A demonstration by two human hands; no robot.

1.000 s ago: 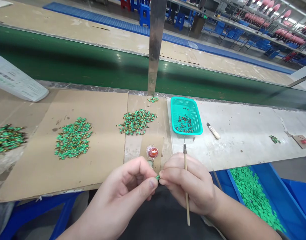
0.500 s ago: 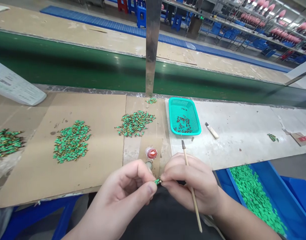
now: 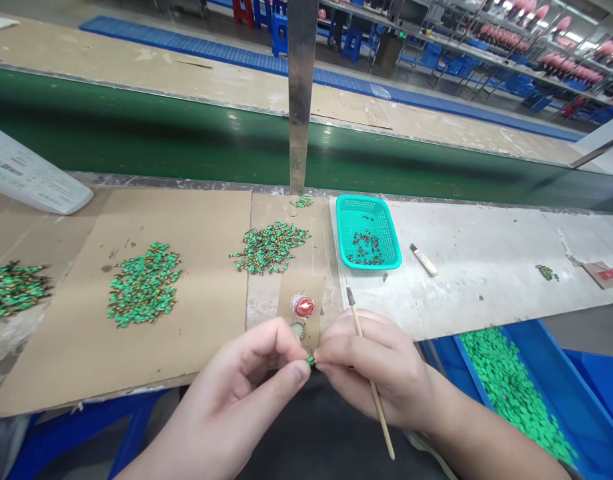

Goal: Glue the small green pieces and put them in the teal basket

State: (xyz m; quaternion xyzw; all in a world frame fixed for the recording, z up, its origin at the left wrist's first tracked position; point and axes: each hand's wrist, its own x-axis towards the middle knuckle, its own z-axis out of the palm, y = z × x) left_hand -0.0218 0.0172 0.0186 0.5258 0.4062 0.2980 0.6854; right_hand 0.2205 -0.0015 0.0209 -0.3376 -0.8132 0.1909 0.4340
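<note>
Between the thumb and index finger of my left hand [image 3: 266, 387] is pinched a small green piece with a dark end [image 3: 311, 361]. The fingertips of my right hand [image 3: 376, 367] meet its other end. A thin wooden brush [image 3: 369, 370] is also tucked in my right hand, its dark tip pointing up and away from me. Just beyond my fingers, a red bottle cap [image 3: 304, 307] and a small pale crimped cap [image 3: 299, 329] lie on cardboard. A pile of green and gold pieces [image 3: 273, 245] is further off.
A turquoise basket [image 3: 399, 257] holds small dark parts. More green pieces form a middle-left pile [image 3: 143, 285] and a far-left pile [image 3: 13, 288]. A small white tube [image 3: 423, 260] lies to the right. Below the table edge, a blue bin [image 3: 561, 393] holds green discs. A metal post [image 3: 300, 100] rises at the back.
My right hand has shifted slightly left, closer to my left hand, and the brush has moved left with it. Less of the small piece shows between my fingertips.
</note>
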